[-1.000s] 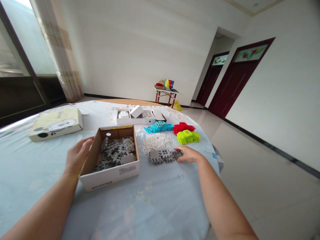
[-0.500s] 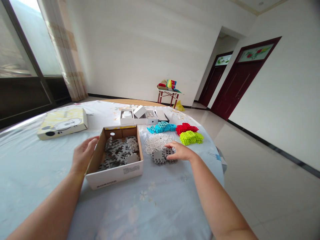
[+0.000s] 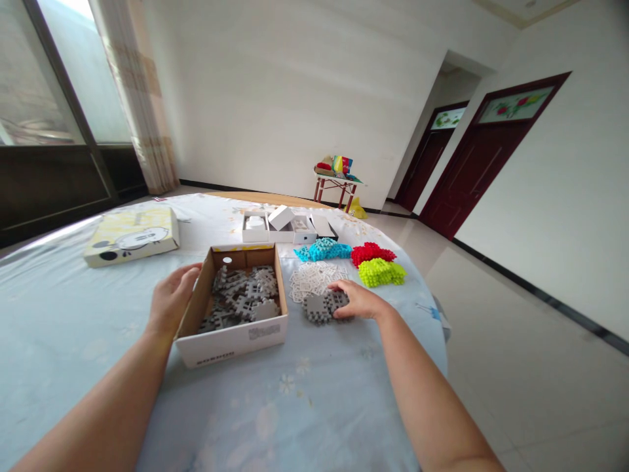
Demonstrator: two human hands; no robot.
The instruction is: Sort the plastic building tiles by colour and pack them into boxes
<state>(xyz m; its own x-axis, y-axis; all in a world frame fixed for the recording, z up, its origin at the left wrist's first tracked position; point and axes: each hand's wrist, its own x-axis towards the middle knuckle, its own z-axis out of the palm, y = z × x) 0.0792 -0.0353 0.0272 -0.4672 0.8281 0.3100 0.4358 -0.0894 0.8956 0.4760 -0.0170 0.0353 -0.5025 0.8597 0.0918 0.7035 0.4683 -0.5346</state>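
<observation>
My left hand (image 3: 173, 296) rests against the outer left wall of an open white cardboard box (image 3: 230, 342), its fingers closed at the rim. Inside the box lies a loose heap of grey interlocking plastic building blocks (image 3: 246, 295). To the right of the box, my right hand (image 3: 361, 301) bends thumb and fingers around a grey building block (image 3: 338, 301) with square holes. That block sits beside another flat grey block (image 3: 316, 307) on the tablecloth. Just behind them is a spread of small white plastic pieces (image 3: 314, 278). The fingertips of my left hand are partly hidden.
Piles of blue pieces (image 3: 324, 250), red pieces (image 3: 372, 254) and lime-green pieces (image 3: 382, 272) lie at the right. Several small white boxes (image 3: 280, 233) stand behind the large box. A yellow-and-white box lid (image 3: 132, 237) lies at the left. The table's edge (image 3: 445, 347) curves on the right.
The camera view has turned slightly left, so everything appears shifted right. Both hands keep nearly the same places, the left at the box and the right at the grey blocks.
</observation>
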